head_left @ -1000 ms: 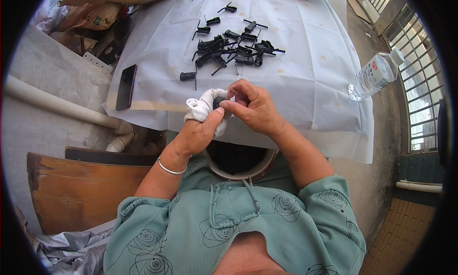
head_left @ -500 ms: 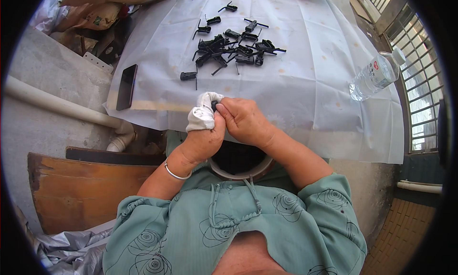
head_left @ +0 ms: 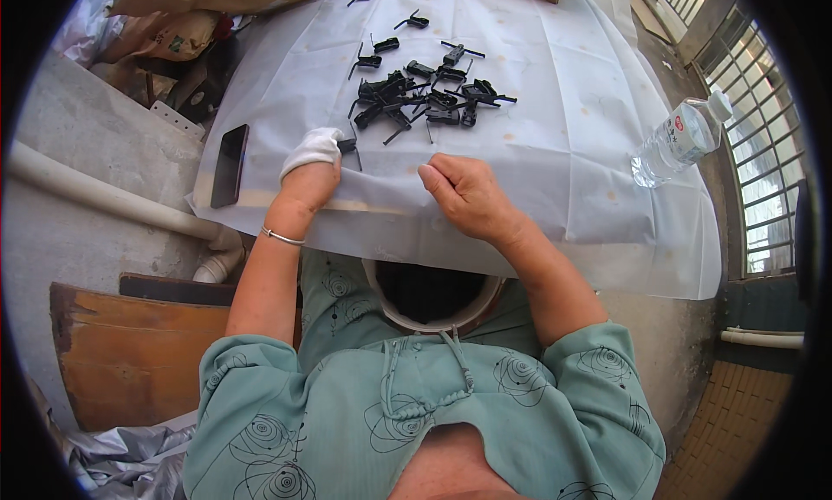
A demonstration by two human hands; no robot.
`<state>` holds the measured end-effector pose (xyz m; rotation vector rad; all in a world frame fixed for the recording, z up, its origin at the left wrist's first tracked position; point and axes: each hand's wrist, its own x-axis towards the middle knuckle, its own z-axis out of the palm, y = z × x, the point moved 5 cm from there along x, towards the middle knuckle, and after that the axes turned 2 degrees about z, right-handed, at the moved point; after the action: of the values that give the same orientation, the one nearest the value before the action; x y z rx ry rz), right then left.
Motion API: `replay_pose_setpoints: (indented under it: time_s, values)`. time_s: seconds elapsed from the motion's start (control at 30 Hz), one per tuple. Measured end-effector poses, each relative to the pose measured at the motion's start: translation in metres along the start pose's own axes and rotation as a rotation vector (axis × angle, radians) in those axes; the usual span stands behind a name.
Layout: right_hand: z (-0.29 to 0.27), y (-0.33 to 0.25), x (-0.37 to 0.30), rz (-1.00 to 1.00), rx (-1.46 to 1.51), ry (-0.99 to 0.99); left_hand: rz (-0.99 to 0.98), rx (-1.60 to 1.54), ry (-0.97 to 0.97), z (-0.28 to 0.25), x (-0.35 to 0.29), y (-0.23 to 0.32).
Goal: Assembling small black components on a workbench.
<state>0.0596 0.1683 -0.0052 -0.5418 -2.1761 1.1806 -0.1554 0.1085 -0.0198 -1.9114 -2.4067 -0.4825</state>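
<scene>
Closest to me there's a bucket (head_left: 431, 294) tucked under the table edge, probably to catch stuff. Right hand (head_left: 464, 192) rests on the sheet (head_left: 555, 101) in a loose empty fist. Left hand (head_left: 310, 166) has a white cloth (head_left: 314, 145) bunched in it, set against a black clip (head_left: 348, 145). Pile of clips (head_left: 425, 97) sits further back, within reach
</scene>
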Motion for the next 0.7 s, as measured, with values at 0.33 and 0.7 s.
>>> replay_pose_setpoints:
  time_s: [0.33, 0.7]
  values:
    - [0.012, 0.001, -0.004, 0.004, -0.032, 0.019, 0.22, -0.585, 0.2, -0.032, -0.045, 0.093]
    - [0.018, -0.002, -0.012, 0.232, 0.495, -0.132, 0.043, -1.414, 0.063, -0.026, -0.044, 0.098]
